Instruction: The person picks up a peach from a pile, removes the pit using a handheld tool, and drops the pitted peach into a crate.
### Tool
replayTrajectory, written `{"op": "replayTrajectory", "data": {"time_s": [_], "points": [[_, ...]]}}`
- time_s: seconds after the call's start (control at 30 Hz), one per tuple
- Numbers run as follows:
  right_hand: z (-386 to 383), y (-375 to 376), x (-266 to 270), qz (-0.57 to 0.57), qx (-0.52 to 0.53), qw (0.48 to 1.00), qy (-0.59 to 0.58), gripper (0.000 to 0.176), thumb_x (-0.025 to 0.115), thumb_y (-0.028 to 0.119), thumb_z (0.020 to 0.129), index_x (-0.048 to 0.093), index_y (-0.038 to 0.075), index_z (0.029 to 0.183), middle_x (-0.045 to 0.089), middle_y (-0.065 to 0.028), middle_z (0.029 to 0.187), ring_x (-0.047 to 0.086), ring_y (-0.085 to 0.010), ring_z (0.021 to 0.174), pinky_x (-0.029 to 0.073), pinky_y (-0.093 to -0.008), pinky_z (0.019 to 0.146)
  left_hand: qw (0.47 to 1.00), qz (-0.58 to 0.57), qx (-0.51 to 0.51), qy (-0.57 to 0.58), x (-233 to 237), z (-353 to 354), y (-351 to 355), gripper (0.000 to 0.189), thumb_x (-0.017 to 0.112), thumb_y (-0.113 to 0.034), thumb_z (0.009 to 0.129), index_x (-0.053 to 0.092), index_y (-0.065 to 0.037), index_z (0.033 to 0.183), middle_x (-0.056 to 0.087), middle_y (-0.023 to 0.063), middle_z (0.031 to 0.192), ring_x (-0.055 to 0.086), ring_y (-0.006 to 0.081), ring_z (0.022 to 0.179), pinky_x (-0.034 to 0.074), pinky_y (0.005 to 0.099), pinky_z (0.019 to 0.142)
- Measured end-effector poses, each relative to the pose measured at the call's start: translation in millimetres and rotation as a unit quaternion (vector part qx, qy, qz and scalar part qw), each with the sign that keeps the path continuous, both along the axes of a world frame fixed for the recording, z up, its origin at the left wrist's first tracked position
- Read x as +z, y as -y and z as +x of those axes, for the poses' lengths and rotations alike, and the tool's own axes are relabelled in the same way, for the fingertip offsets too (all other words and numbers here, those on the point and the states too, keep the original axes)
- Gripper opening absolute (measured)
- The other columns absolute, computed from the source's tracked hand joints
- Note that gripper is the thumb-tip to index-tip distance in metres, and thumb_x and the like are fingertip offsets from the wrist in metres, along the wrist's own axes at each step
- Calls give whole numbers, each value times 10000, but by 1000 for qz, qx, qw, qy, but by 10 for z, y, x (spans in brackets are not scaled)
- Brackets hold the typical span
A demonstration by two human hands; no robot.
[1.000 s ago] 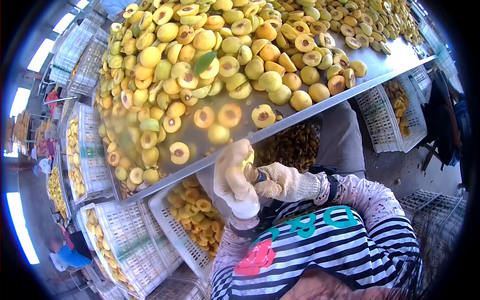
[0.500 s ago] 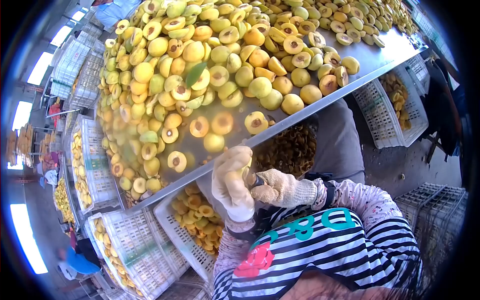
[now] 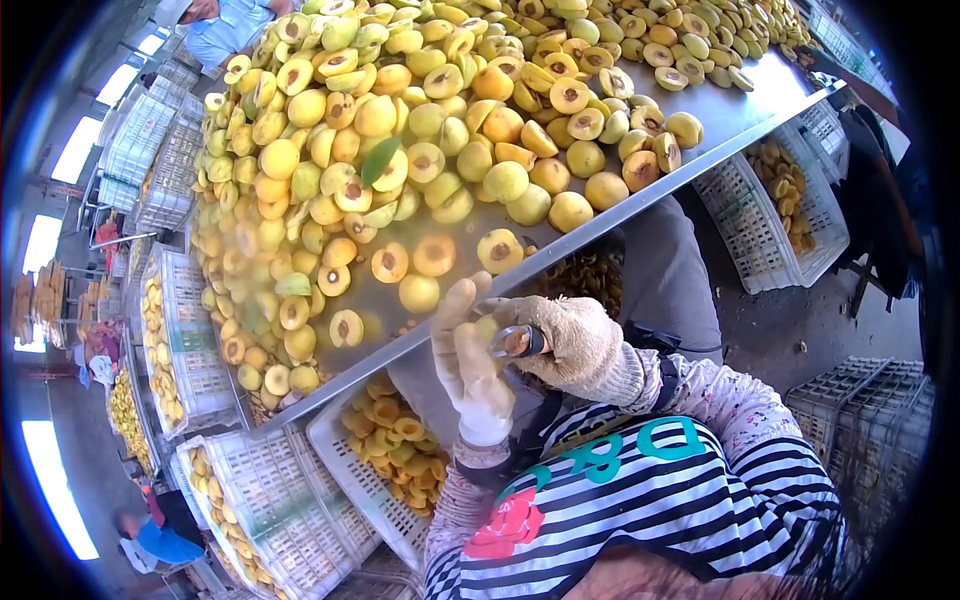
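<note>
A: Right hand?

B: Right hand (image 3: 578, 345), fuzzy beige glove, clamped round a ring-headed tool (image 3: 530, 340). Brown matter shows within the ring; cannot tell what it is.

A: And the left?

B: Left hand (image 3: 465, 350), thin pale glove, just beside the tool's ring. Fingers bent, pointing toward the near edge of the table (image 3: 560, 248). A small yellowish piece (image 3: 487, 327) shows on the side facing the tool, partly hidden. Cannot tell whether the hand is closed on it.

A: Hands together or apart?

B: Close to each other, on the wearer's side of the near edge, around its middle. Contact between the gloves unclear.

A: What lies on the table?

B: A big heap of fruit halves (image 3: 375, 115), yellow to green, many cut side up with brown centres. A green leaf (image 3: 381, 162) rests on it. One cut half (image 3: 500, 251) lies apart from the heap, just inside the near edge.

A: Below?

B: A white crate (image 3: 365, 495) of yellow pieces under the near edge, toward the near left corner. Brown scraps (image 3: 590, 278) beneath the middle of that edge. Another crate (image 3: 740, 235) past the right knee, below the edge's right stretch.

A: Anyone else?

B: A co-worker (image 3: 225, 35) in light blue, by the far left corner.
</note>
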State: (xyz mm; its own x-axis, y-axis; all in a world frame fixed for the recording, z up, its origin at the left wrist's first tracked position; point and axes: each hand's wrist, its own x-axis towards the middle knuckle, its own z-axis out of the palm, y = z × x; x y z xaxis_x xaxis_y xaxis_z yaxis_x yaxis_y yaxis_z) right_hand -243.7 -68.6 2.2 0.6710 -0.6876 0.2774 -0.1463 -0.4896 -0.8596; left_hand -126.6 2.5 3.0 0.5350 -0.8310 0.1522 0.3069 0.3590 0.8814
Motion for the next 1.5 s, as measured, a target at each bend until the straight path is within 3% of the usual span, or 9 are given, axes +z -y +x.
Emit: {"op": "replayTrajectory", "data": {"time_s": [0.27,0.33,0.43,0.63,0.77,1.03,1.27,1.43,1.5], "points": [[89,-62,-4,183,57,981,-32,285,728,268,892,633,91,1094,703,-163,920,696,-367,861,563,-408,742,996,16,79,40,-228,83,92,329,531,-254,1031,563,-7,1246,661,166,1012,641,229,946,549,354,851],[118,-102,-31,168,67,981,-74,290,666,340,935,629,91,1079,688,-182,872,689,-377,828,553,-422,723,995,37,56,-67,-101,163,137,282,475,-254,1056,571,-42,1214,651,139,954,640,248,903,571,389,784],[-21,-80,-52,224,181,949,-131,337,654,372,945,633,76,1104,697,-176,872,699,-351,817,546,-413,739,973,74,0,-217,-157,277,80,331,488,-362,1058,600,-62,1141,633,104,981,638,263,921,580,423,801],[-13,-86,-78,354,107,919,-141,474,590,476,974,624,29,1129,697,-186,956,684,-321,927,521,-398,843,963,54,-6,-263,-128,220,116,380,465,-406,1057,616,-58,1077,642,118,1058,637,277,976,572,445,874],[120,-84,-161,363,104,919,-118,456,574,434,994,622,43,1225,705,-197,1013,681,-321,959,518,-392,869,976,59,76,-195,-154,150,181,406,440,-398,1066,606,-27,1071,630,125,1084,633,269,982,555,440,917],[115,-86,-303,400,180,897,-54,349,594,349,994,647,46,1159,686,-102,886,632,-200,826,505,-355,800,987,82,-50,-130,-52,332,168,469,484,-337,1045,602,70,1247,672,179,970,648,281,854,525,375,808],[138,121,-349,392,270,878,-47,340,603,351,988,660,32,1090,662,-85,824,603,-158,779,503,-344,737,937,-58,126,320,-141,219,164,422,427,-293,1046,636,38,1203,671,136,1046,638,235,919,511,354,878],[90,93,-272,347,256,902,-11,361,605,369,996,667,29,1100,659,-72,853,604,-159,806,498,-342,768,997,-44,13,60,-71,223,105,409,443,-274,1040,640,56,1180,685,148,1050,658,250,970,529,374,884],[75,121,-300,433,295,850,-53,345,601,352,999,664,33,1114,655,-52,850,603,-155,800,502,-334,750,979,-30,78,185,-66,193,123,404,451,-267,1042,635,60,1191,687,146,1047,658,252,974,527,374,897]]}}
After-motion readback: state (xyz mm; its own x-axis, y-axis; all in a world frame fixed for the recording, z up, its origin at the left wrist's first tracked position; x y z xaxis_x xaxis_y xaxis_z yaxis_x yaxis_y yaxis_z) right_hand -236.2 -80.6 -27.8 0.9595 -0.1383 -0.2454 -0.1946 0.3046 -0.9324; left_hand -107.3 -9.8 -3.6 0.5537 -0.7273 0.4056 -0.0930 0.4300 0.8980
